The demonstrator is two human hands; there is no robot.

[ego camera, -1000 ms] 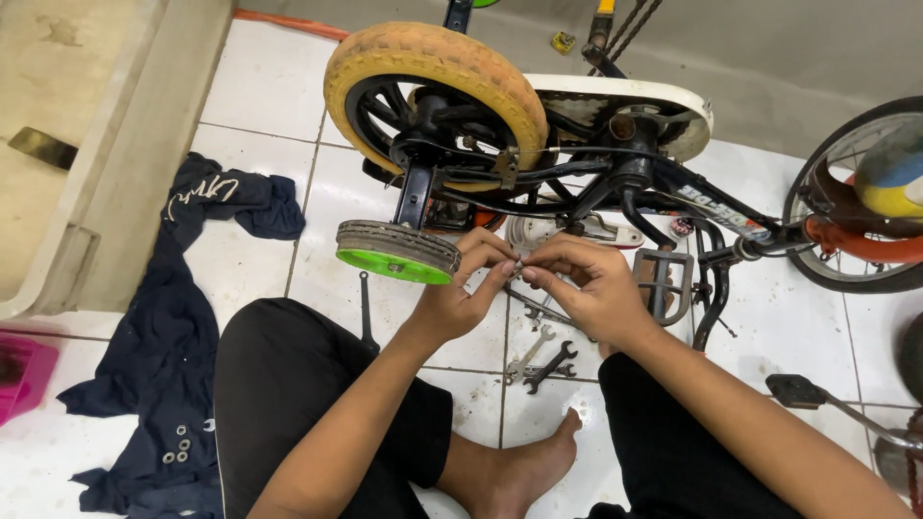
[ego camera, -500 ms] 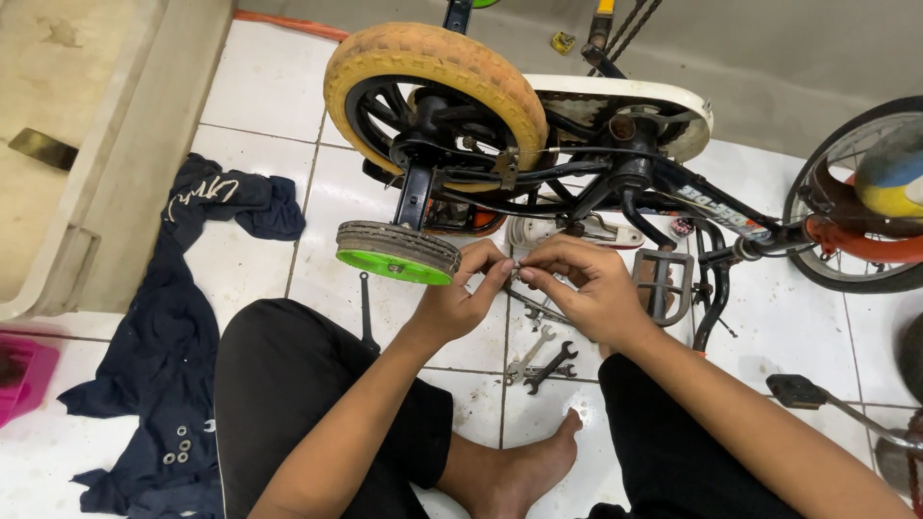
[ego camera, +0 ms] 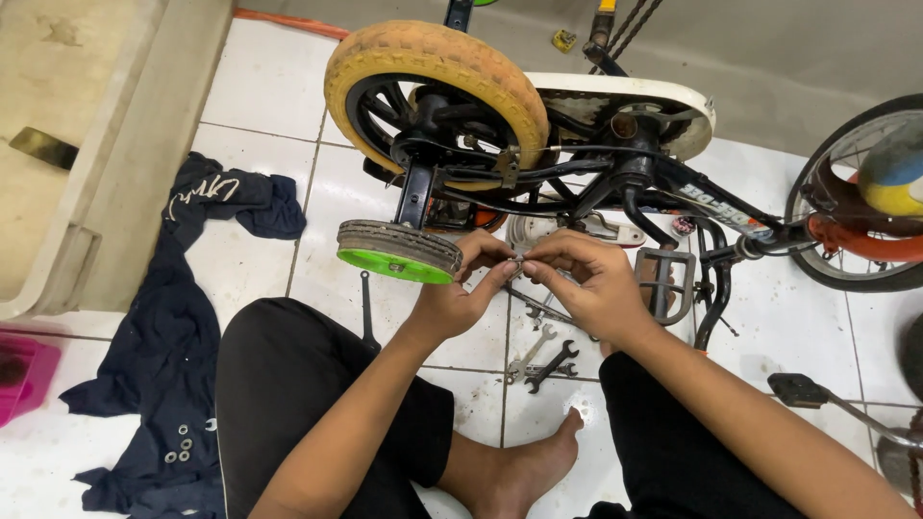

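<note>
Both hands pinch one small metal part [ego camera: 519, 260], too small to identify, left hand [ego camera: 460, 298] at 9 o'clock, right hand [ego camera: 591, 284] at 3. The green-hubbed training wheel [ego camera: 399, 251] sits just left; spanners [ego camera: 543, 358] lie on open tiles at 6.

Both hands [ego camera: 534, 284] on small metal part [ego camera: 517, 259]

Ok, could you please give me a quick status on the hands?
Left hand and right hand pinch a small metal part. Training wheel just left. Wrenches below.
</note>
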